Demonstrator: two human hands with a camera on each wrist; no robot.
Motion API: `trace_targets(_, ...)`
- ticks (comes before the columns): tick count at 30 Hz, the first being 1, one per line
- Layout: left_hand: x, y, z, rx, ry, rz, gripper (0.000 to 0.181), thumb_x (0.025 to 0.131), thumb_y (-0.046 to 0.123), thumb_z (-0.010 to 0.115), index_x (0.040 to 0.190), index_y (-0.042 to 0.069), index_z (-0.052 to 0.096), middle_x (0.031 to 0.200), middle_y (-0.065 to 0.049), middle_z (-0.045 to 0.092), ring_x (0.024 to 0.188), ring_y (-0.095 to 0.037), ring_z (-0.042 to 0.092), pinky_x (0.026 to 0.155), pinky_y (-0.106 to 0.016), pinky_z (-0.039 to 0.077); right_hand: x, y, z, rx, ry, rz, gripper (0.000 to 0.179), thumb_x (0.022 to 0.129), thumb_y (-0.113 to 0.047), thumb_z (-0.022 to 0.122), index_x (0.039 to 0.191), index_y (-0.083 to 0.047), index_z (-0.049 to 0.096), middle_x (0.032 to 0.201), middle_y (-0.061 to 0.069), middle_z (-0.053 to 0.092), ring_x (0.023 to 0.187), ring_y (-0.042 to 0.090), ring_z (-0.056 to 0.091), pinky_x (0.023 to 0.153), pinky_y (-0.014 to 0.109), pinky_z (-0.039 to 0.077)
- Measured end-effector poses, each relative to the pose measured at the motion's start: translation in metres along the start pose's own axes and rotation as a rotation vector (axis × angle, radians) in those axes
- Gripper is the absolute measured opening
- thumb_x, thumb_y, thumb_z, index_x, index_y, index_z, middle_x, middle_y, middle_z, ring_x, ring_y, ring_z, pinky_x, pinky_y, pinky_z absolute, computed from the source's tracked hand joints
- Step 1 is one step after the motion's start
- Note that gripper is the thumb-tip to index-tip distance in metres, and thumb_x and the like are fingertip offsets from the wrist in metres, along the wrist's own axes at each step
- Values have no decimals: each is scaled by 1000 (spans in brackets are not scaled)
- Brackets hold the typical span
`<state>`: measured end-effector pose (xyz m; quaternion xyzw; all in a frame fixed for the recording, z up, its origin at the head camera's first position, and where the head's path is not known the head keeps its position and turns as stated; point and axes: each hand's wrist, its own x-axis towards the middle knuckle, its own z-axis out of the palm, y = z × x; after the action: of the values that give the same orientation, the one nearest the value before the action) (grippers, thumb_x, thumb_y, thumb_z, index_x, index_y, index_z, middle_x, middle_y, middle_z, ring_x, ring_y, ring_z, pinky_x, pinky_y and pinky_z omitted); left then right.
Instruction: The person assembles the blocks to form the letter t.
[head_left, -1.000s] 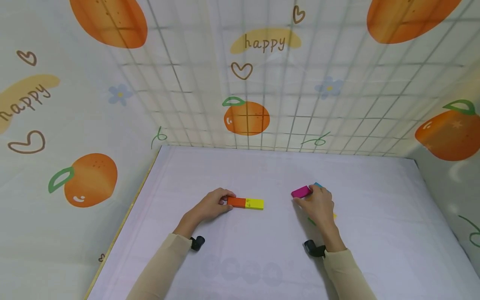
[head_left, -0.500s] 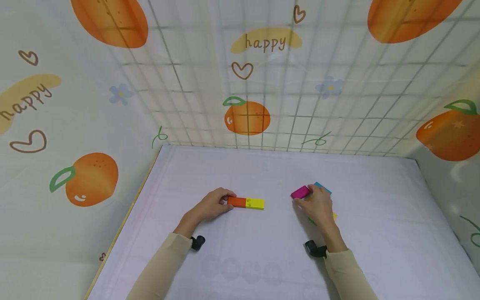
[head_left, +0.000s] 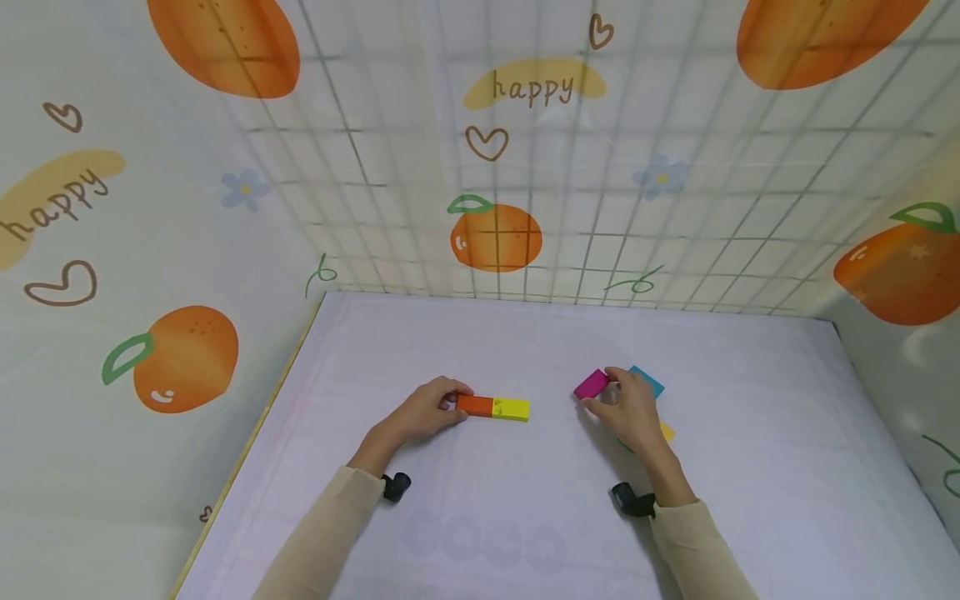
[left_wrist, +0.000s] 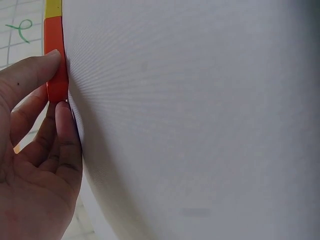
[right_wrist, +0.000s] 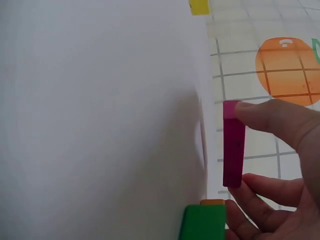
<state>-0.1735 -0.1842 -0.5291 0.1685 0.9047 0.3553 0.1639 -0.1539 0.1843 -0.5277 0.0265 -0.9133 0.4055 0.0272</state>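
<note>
On the white table, an orange-red block point(head_left: 475, 406) lies end to end with a yellow block point(head_left: 512, 409). My left hand point(head_left: 423, 410) pinches the far left end of the orange-red one, the thumb on its near side, as the left wrist view also shows. Between thumb and fingertips, my right hand point(head_left: 632, 412) holds a magenta block point(right_wrist: 233, 150); in the right wrist view it hangs above the tabletop. Close behind and below that hand lie a blue block point(head_left: 648, 382), a yellow-orange block point(head_left: 667, 431) and a green block point(right_wrist: 202, 223), partly hidden by the hand in the head view.
The white tabletop point(head_left: 480, 500) runs back to a printed curtain point(head_left: 555, 183) with oranges and grid lines. More of the same cloth hangs at the left and right sides. Black wrist cameras stick out at both cuffs.
My right hand has shifted a little to the left with the magenta block, which has turned slightly. More of the blue and yellow-orange blocks shows. The left hand keeps its place.
</note>
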Motion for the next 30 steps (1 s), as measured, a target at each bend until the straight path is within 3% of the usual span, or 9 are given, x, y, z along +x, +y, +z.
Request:
trace_targets(11,-1,1,0,4,-2,-4,36,91,20,75,126,22,66,115,5,58,98,-18,51,86,-35,44,2,-7,5,-11,-19,-16,64,81,-19,83,133,8,55,129,27,56,120,42,48,97,57,43)
trace_targets(30,-1,1,-1,-9,-8,-7,35,92,20,75,126,22,66,118,5,58,100,-18,52,89,-36,45,18,-34,21,-18,-146,-101,70,80,-22,84,139,2,52,132,19,54,122,37,45,94,52,48)
